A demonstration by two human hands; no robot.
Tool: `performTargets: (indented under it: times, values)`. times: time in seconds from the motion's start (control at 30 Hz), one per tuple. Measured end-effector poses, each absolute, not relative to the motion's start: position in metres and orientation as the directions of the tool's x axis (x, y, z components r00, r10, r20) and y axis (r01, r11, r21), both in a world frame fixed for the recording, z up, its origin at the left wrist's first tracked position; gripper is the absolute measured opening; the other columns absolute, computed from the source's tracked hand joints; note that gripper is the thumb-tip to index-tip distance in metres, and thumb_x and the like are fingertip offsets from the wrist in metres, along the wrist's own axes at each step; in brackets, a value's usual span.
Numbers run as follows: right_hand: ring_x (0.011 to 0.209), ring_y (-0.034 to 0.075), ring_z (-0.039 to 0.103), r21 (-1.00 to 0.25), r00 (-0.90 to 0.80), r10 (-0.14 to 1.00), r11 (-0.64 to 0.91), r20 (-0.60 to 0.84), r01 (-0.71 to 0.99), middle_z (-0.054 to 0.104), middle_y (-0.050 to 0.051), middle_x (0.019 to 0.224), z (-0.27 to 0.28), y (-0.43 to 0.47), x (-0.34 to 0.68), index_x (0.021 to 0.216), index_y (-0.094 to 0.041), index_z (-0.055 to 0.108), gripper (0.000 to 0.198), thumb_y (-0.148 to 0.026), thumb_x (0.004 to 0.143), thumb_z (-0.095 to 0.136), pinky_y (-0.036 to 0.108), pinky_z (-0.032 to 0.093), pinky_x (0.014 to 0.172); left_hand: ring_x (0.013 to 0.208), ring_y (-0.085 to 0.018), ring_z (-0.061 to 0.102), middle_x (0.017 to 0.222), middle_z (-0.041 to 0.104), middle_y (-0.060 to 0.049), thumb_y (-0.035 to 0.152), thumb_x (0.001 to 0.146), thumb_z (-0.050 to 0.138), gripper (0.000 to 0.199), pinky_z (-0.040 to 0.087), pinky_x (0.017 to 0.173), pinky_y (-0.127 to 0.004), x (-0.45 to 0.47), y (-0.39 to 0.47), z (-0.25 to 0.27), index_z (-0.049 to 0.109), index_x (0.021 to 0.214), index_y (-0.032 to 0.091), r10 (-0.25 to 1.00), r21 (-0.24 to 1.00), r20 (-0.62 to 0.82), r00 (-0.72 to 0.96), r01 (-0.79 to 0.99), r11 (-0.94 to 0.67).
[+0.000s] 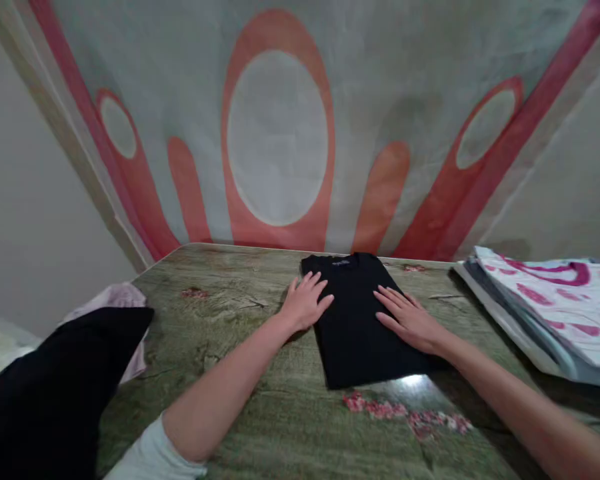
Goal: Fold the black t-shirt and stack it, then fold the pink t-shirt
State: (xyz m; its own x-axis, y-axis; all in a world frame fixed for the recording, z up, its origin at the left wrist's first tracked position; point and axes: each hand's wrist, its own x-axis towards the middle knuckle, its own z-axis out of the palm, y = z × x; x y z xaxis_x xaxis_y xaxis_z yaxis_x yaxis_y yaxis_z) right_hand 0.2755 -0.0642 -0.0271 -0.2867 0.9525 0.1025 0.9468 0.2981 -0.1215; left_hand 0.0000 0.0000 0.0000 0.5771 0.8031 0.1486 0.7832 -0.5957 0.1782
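Observation:
A black T-shirt [353,340], folded into a neat rectangle, lies flat on the table with its collar toward the wall. My left hand [305,301] rests on its left edge, fingers spread and palm down. On the right part of the shirt lies my right hand [409,319], flat with the fingers stretched out. Neither hand grips the cloth. Small pale print shows inside the collar.
The table [230,287] has a wood-grain cover with pink flower prints. At the right edge sits a stack of folded shirts [555,313]. Black cloth [65,387] and pale pink cloth [123,297] lie at the left edge. A patterned wall hanging [350,87] rises behind the table.

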Motion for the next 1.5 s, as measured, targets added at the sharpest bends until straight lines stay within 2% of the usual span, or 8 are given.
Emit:
performTargets:
  times: [0.27, 0.4, 0.5, 0.6, 0.7, 0.9, 1.13, 1.5]
  values:
    - [0.137, 0.022, 0.016, -0.107, -0.248, 0.962, 0.26, 0.112, 0.96, 0.021, 0.0, 0.149, -0.029, -0.066, 0.277, 0.143, -0.027, 0.024, 0.064, -0.06, 0.088, 0.02, 0.045, 0.016, 0.11, 0.136, -0.026, 0.015, 0.149, 0.02, -0.005, 0.061, 0.089, 0.025, 0.061, 0.014, 0.107, -0.047, 0.002, 0.004, -0.011, 0.028, 0.14, 0.027, 0.748, 0.199, 0.092, 0.658, 0.724, -0.661]
    - [0.137, 0.022, 0.016, -0.118, -0.203, 0.973, 0.215, 0.106, 0.97, 0.02, -0.001, 0.149, -0.032, -0.063, 0.278, 0.143, -0.029, 0.023, 0.063, -0.061, 0.088, 0.019, 0.046, 0.017, 0.11, 0.132, -0.024, 0.027, 0.142, 0.035, -0.01, 0.04, 0.092, 0.038, 0.045, 0.021, 0.107, -0.042, -0.005, 0.019, -0.015, 0.042, 0.131, 0.019, 0.812, 0.273, 0.255, 0.525, 0.766, -0.582]
    - [0.137, 0.023, 0.016, -0.117, -0.17, 0.98, 0.182, 0.104, 0.976, 0.021, -0.001, 0.149, -0.034, -0.061, 0.279, 0.142, -0.03, 0.024, 0.064, -0.062, 0.088, 0.019, 0.047, 0.017, 0.11, 0.116, -0.021, 0.048, 0.122, 0.053, -0.011, 0.022, 0.086, 0.047, 0.03, 0.036, 0.098, -0.035, -0.012, 0.028, -0.014, 0.054, 0.115, 0.015, 0.859, 0.445, 0.357, 0.367, 0.742, -0.502]
    - [0.137, 0.023, 0.016, -0.112, -0.138, 0.985, 0.15, 0.105, 0.982, 0.022, -0.001, 0.149, -0.036, -0.06, 0.281, 0.142, -0.029, 0.025, 0.065, -0.063, 0.087, 0.018, 0.048, 0.017, 0.109, 0.084, -0.016, 0.061, 0.095, 0.063, -0.008, 0.015, 0.083, 0.049, 0.02, 0.049, 0.072, -0.027, -0.014, 0.032, -0.009, 0.057, 0.102, 0.014, 0.956, 0.74, 0.183, 0.228, 0.609, -0.287]
    - [0.136, 0.023, 0.017, -0.11, -0.122, 0.987, 0.134, 0.108, 0.985, 0.023, 0.0, 0.148, -0.036, -0.06, 0.282, 0.142, -0.028, 0.026, 0.065, -0.063, 0.087, 0.017, 0.047, 0.018, 0.109, 0.06, -0.01, 0.06, 0.077, 0.063, -0.004, 0.014, 0.084, 0.048, 0.013, 0.044, 0.048, -0.018, -0.012, 0.03, -0.003, 0.055, 0.095, 0.012, 0.972, 0.89, -0.093, 0.215, 0.457, -0.016]
    - [0.136, 0.023, 0.017, -0.105, -0.12, 0.986, 0.132, 0.115, 0.986, 0.024, 0.0, 0.148, -0.036, -0.06, 0.281, 0.142, -0.029, 0.027, 0.064, -0.062, 0.088, 0.017, 0.047, 0.018, 0.109, 0.047, -0.007, 0.055, 0.061, 0.061, -0.003, 0.019, 0.085, 0.052, 0.016, 0.039, 0.041, -0.015, -0.007, 0.022, 0.0, 0.056, 0.072, 0.01, 0.912, 0.895, -0.265, 0.314, 0.432, 0.111]
    - [0.136, 0.022, 0.018, -0.106, -0.115, 0.987, 0.127, 0.112, 0.986, 0.024, -0.001, 0.148, -0.034, -0.061, 0.28, 0.142, -0.029, 0.026, 0.064, -0.062, 0.088, 0.017, 0.046, 0.019, 0.109, 0.042, -0.004, 0.048, 0.055, 0.059, -0.001, 0.025, 0.085, 0.055, 0.025, 0.034, 0.039, -0.013, -0.009, 0.021, 0.004, 0.056, 0.065, 0.01, 0.843, 0.88, -0.376, 0.385, 0.432, 0.196]
    - [0.136, 0.022, 0.019, -0.109, -0.107, 0.987, 0.12, 0.119, 0.987, 0.025, 0.0, 0.148, -0.032, -0.062, 0.28, 0.141, -0.028, 0.027, 0.064, -0.061, 0.088, 0.017, 0.045, 0.019, 0.109, 0.037, -0.006, 0.046, 0.046, 0.053, 0.002, 0.016, 0.078, 0.055, 0.014, 0.028, 0.035, -0.014, -0.001, 0.016, 0.011, 0.055, 0.065, 0.012, 0.918, 0.839, -0.238, 0.316, 0.544, 0.03]
